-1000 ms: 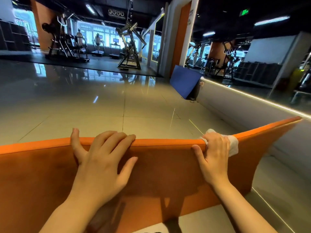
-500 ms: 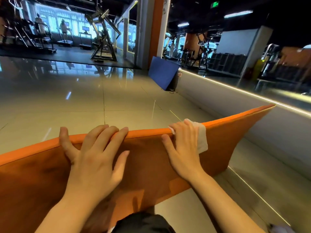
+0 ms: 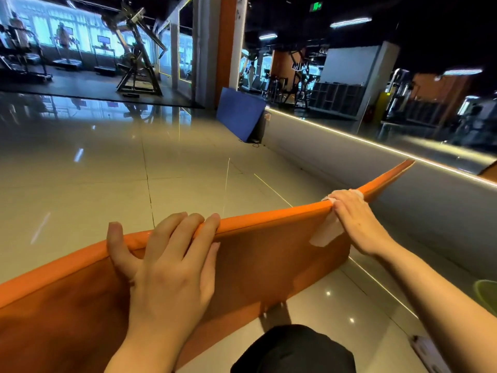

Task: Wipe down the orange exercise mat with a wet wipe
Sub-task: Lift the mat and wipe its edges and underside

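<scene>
The mat (image 3: 269,254) stands on edge on the floor (image 3: 134,184), running from 8 o'clock to 2 o'clock. The left hand (image 3: 166,267) steadies it, fingers hooked over the top edge. The right hand (image 3: 357,222) presses the wipe (image 3: 326,232) over that edge near the 2 o'clock end. Judged progress: edge wiping is under way; no wet trace shows which parts remain. The tiled floor is glossy; gym machines (image 3: 137,55) and a blue mat (image 3: 239,114) stand at 12 o'clock.

Both hands (image 3: 172,267) (image 3: 357,219) in curled grip
</scene>
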`<move>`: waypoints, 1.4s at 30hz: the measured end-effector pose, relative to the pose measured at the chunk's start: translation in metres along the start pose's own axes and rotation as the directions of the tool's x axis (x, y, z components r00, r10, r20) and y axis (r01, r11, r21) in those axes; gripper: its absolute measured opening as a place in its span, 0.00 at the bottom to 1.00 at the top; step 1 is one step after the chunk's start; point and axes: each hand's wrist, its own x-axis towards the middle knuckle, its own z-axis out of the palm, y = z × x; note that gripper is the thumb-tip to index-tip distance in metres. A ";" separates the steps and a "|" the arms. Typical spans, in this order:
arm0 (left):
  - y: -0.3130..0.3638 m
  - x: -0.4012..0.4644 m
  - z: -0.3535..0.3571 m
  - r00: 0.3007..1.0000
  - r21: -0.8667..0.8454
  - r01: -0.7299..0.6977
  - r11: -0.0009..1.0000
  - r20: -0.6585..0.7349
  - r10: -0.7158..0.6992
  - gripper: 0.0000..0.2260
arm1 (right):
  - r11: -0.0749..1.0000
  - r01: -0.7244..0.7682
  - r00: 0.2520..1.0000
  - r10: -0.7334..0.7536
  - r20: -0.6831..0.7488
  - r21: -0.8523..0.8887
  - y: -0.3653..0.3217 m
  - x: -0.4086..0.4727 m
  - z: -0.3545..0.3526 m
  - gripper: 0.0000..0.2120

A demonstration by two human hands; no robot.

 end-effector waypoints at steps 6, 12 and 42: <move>-0.011 0.010 0.002 0.999 -0.043 0.043 0.998 -0.002 -0.043 0.13 | 0.986 0.040 0.997 -0.030 -0.068 0.159 -0.115 -0.014 0.039 0.34; -0.014 0.006 -0.003 0.999 -0.085 -0.016 0.996 0.028 0.019 0.14 | 0.919 0.262 0.964 -0.238 -0.117 0.295 -0.183 -0.051 0.056 0.23; -0.027 0.006 0.002 0.996 -0.020 -0.075 0.997 0.041 0.076 0.18 | 0.968 0.249 0.949 -0.240 -0.204 0.017 -0.071 -0.003 0.034 0.27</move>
